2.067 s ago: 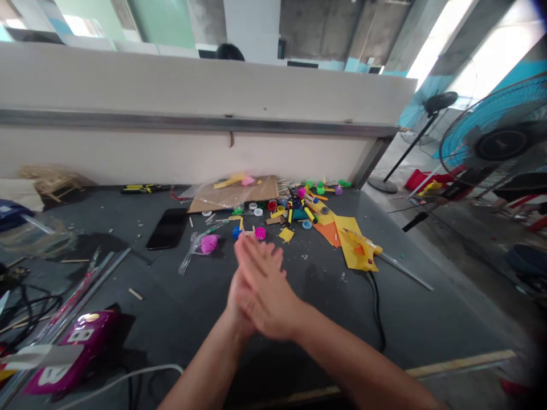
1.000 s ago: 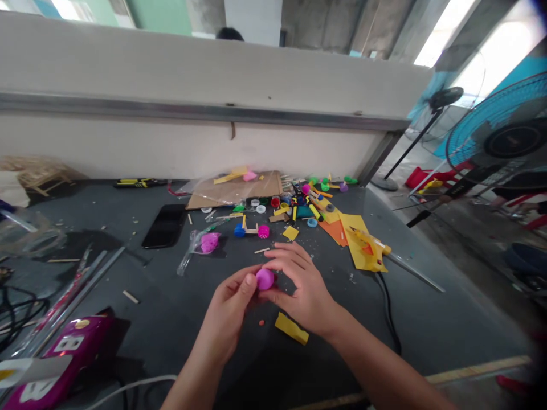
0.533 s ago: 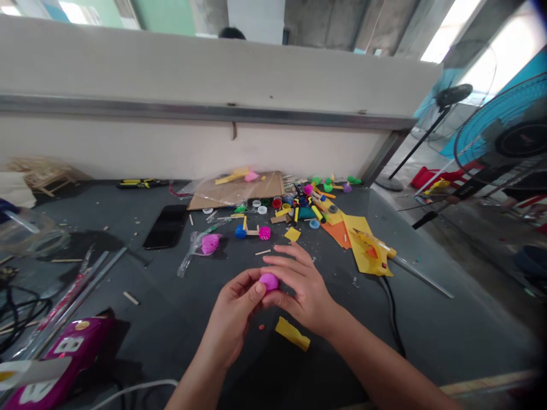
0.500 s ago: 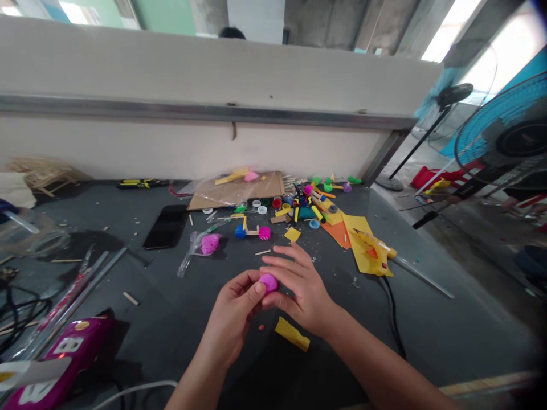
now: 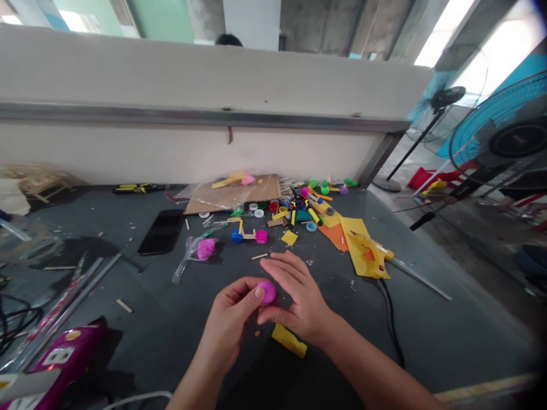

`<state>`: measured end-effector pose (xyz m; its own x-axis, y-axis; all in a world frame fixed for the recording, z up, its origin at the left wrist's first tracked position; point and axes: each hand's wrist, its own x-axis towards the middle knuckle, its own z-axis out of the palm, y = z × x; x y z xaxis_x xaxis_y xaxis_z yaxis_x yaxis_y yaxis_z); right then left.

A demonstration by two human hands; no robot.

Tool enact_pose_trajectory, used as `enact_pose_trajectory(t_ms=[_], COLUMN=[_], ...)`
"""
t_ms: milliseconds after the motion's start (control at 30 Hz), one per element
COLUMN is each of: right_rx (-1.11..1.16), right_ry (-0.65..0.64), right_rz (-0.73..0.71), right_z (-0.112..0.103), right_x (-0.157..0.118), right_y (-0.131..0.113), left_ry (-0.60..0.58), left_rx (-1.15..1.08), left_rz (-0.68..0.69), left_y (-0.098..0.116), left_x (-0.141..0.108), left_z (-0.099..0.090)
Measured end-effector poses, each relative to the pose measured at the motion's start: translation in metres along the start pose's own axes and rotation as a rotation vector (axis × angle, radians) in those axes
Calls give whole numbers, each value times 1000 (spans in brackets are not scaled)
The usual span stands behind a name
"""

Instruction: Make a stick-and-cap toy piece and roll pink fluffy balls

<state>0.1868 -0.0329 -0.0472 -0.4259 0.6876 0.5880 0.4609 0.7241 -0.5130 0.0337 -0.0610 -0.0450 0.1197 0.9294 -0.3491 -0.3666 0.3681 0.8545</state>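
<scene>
A smooth, rounded piece of pink modelling clay (image 5: 268, 292) is pinched between the thumb and fingers of my left hand (image 5: 234, 310). My right hand (image 5: 299, 299) curves around its right side with thumb and fingers apart; whether a fingertip touches the clay I cannot tell. Below the hands, a crumpled yellow paper strip (image 5: 289, 340) and a tiny reddish bit (image 5: 257, 333) lie on the dark tabletop (image 5: 205, 353). Beyond them, more pink clay (image 5: 206, 249) sits in a clear plastic bag. A small piece with a blue and a pink wheel (image 5: 261, 236) stands nearby.
A black phone (image 5: 161, 232) lies at the left, a purple power strip (image 5: 68, 356) nearer. At the right, a yellow glue gun (image 5: 378, 250) rests on yellow paper. Bottle caps, pliers (image 5: 299, 208) and cardboard (image 5: 213, 196) crowd the back. A fan (image 5: 508, 134) stands beyond the table.
My right fingers have lifted off the top of the clay and drawn slightly away from it. My left hand keeps its pinch. The whole view has shifted slightly.
</scene>
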Motion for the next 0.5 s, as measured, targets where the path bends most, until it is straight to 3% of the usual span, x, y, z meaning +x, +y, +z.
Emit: enact_pose_trajectory(t_ms=[100,367,500], right_rx=[46,141,158], right_ry=[-2,87,-19], right_rz=[26,94,75], right_z=[1,5,4], right_x=[0,0,0], right_y=[-2,-2,0], left_ry=[9,-38,-63], left_rx=[28,-148,-107], left_rz=[12,-15,-12], left_y=[-1,-6,-7], left_x=[1,6,7], left_z=[-1,-5,-8])
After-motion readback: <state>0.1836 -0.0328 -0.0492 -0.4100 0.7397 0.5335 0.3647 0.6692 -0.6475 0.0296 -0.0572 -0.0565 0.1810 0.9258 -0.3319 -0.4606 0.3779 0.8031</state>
